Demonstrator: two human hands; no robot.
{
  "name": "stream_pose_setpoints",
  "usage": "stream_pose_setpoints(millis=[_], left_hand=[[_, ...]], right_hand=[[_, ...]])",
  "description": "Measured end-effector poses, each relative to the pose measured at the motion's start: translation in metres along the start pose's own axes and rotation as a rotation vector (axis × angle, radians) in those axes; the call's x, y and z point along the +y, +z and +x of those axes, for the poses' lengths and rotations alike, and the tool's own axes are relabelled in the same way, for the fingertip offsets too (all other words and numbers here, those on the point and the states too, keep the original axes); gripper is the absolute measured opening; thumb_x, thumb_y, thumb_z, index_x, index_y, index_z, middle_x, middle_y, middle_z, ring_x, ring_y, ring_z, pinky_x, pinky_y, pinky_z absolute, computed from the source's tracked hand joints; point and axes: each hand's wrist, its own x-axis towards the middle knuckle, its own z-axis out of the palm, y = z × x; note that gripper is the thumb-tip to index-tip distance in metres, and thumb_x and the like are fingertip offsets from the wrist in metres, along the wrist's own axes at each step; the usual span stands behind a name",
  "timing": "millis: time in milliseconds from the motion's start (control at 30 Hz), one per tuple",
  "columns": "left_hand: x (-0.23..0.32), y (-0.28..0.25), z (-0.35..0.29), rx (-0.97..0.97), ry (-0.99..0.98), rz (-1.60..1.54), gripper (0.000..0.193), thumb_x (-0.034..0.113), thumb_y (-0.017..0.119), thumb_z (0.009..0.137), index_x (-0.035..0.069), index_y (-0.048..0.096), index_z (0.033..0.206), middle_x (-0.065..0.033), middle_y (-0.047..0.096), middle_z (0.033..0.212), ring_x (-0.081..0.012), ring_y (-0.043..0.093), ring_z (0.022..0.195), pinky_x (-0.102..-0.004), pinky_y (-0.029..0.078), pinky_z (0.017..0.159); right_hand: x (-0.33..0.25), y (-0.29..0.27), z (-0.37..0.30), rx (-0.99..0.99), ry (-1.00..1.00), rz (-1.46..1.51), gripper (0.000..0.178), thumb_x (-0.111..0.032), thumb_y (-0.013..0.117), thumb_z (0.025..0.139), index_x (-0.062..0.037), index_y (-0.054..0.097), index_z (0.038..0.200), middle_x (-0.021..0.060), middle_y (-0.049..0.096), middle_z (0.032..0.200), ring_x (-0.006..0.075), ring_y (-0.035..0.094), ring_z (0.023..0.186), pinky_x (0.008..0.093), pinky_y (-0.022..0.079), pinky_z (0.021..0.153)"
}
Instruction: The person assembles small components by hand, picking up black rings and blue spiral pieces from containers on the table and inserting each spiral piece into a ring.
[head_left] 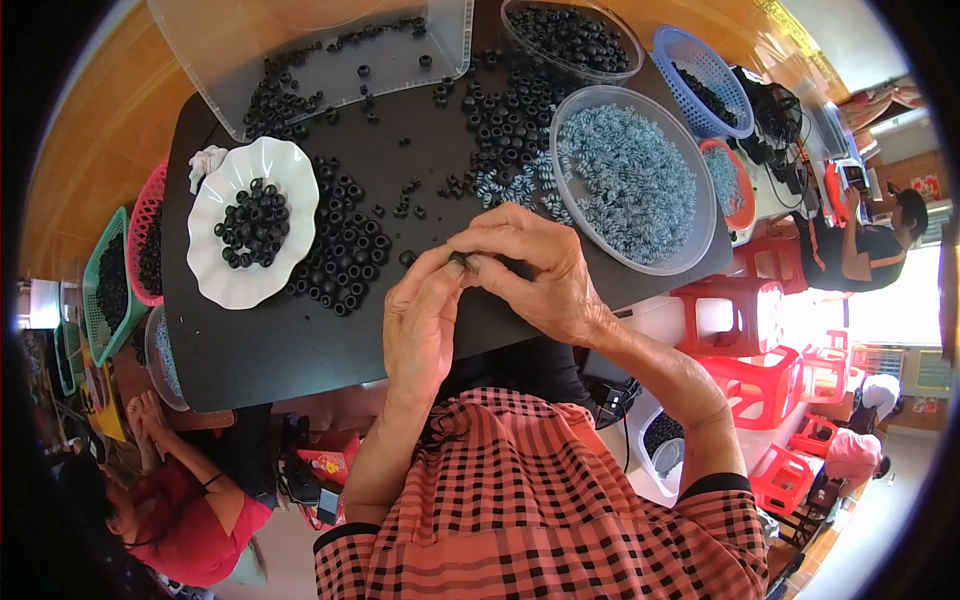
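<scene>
Over the dark table, both my hands meet fingertip to fingertip around a small black part [459,259], mostly covered by the fingers. My left hand [424,315] pinches it between thumb and fingers. From the other side, the thumb and forefinger of my right hand [540,262] close on it too. Loose black ring-like parts [345,250] with round holes lie in a heap left of my hands. More black parts [510,120] spread beyond them. To the right stands a clear round tub lid [708,235] full of small blue-grey, coil-like pieces [630,180].
A white scalloped plate [208,262] at the left holds black parts. At the far side are a clear bin [400,50] and a round tub [628,75]. A blue basket [735,128] and red stools [735,310] stand right. Another person [200,510] sits at the left.
</scene>
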Motion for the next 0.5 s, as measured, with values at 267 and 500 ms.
stream_pose_setpoints(millis=[267, 500], left_hand=[[-0.005, -0.003, 0.005, -0.011, -0.144, -0.357, 0.026, 0.011, 0.049, 0.096, -0.008, 0.06, 0.112, -0.0136, 0.065, 0.104, -0.0191, 0.061, 0.1, -0.0326, 0.045, 0.095], [-0.009, 0.0, 0.004, 0.014, -0.181, -0.339, 0.026, 0.012, 0.048, 0.097, -0.006, 0.061, 0.11, -0.0108, 0.065, 0.102, -0.0166, 0.059, 0.098, -0.0306, 0.045, 0.092]], right_hand=[[0.001, 0.004, -0.004, 0.095, -0.076, -0.11, 0.033, 0.002, 0.069, 0.076, -0.0032, 0.067, 0.108, 0.0091, 0.061, 0.102, 0.0155, 0.063, 0.08, 0.0273, 0.053, 0.07], [0.01, 0.008, -0.007, 0.191, -0.253, -0.262, 0.038, 0.003, 0.071, 0.071, -0.0031, 0.066, 0.109, 0.0111, 0.061, 0.102, 0.0224, 0.061, 0.084, 0.03, 0.053, 0.067]])
